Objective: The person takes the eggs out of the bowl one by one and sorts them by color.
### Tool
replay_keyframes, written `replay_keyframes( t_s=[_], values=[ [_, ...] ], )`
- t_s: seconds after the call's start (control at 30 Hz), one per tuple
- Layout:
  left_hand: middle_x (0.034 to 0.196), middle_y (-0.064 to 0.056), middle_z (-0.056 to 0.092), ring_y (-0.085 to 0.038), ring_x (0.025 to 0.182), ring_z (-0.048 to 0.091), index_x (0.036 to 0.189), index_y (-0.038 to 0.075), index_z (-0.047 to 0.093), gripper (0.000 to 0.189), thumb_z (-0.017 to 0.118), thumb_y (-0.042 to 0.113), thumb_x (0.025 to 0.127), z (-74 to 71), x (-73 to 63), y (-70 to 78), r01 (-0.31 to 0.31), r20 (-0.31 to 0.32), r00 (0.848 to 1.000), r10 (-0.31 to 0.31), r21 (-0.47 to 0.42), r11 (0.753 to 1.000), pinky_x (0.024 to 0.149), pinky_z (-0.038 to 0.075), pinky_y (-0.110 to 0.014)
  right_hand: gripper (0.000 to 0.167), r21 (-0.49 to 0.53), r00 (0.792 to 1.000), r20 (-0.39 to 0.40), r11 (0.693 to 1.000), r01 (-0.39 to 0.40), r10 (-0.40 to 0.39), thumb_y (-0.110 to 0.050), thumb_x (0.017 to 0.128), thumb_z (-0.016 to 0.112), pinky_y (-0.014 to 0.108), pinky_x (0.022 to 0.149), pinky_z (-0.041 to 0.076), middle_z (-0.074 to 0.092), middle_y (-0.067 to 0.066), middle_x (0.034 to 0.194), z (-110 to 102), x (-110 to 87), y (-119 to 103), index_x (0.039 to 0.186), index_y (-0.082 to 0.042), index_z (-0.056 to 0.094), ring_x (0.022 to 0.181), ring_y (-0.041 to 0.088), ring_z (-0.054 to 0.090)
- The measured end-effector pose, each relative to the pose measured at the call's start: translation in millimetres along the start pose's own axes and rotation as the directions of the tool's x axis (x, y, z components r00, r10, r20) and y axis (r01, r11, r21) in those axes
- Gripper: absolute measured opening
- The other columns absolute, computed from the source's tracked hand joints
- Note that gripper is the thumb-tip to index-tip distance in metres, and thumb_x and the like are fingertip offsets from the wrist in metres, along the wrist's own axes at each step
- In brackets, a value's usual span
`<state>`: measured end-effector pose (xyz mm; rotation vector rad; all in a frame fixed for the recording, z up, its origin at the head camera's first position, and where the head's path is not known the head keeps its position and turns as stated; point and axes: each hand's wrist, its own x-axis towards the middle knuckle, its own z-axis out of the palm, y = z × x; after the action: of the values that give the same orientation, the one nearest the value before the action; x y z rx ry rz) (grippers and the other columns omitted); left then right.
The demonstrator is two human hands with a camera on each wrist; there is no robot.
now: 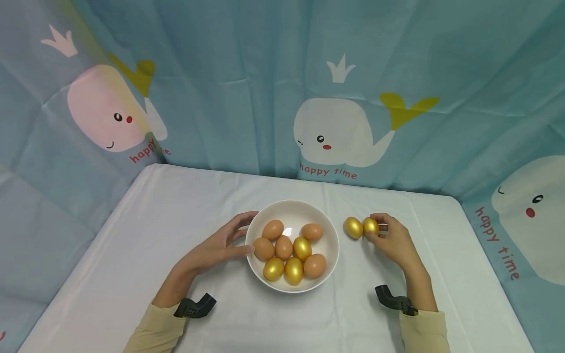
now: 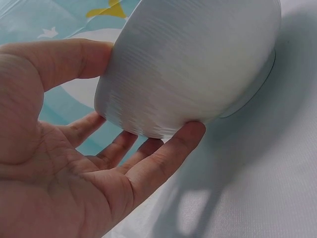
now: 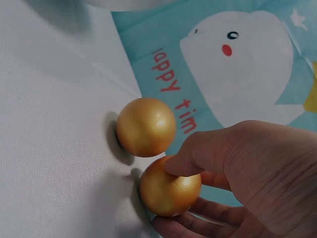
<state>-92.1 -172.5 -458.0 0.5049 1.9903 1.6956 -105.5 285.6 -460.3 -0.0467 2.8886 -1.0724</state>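
A white bowl [image 1: 290, 208] stands on the table, with several brown eggs [image 1: 315, 265] and 3 golden eggs [image 1: 274, 269] inside. My left hand [image 1: 222, 245] holds the bowl from its left side. In the left wrist view the thumb lies at the rim, and the spread fingertips [image 2: 194, 130] touch the outer wall of the bowl [image 2: 198, 59]. To the right of the bowl, my right hand [image 1: 394, 241] pinches a golden egg [image 3: 168, 191] between thumb and fingers. Another golden egg [image 3: 146, 127] lies on the cloth just to its left.
A white cloth [image 1: 282, 323] covers the table. Behind it hangs a blue curtain [image 1: 260, 98] printed with whales and lettering, which also runs along both sides. Each wrist wears a black mount [image 1: 195, 306], near beige sleeves.
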Motion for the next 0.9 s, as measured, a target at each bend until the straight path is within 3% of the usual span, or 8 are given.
replay_keyframes(
  t_s=[0.9],
  values=[
    [0.172, -0.01, 0.029, -0.043, 0.154, 0.041, 0.165, 0.024, 0.028, 0.08, 0.072, 0.017, 0.099, 0.8, 0.1, 1.0, 0.009, 0.003, 1.0, -0.009, 0.003, 1.0, 0.121, 0.041, -0.059, 0.05, 0.005, 0.999, 0.023, 0.999, -0.044, 0.044, -0.02, 0.099, 0.073, 0.059, 0.1, 0.057, 0.061, 0.029, 0.142, 0.0, 0.4, -4.3, 0.141, 0.001, 0.057, 0.125, 0.048, 0.065]
  ],
)
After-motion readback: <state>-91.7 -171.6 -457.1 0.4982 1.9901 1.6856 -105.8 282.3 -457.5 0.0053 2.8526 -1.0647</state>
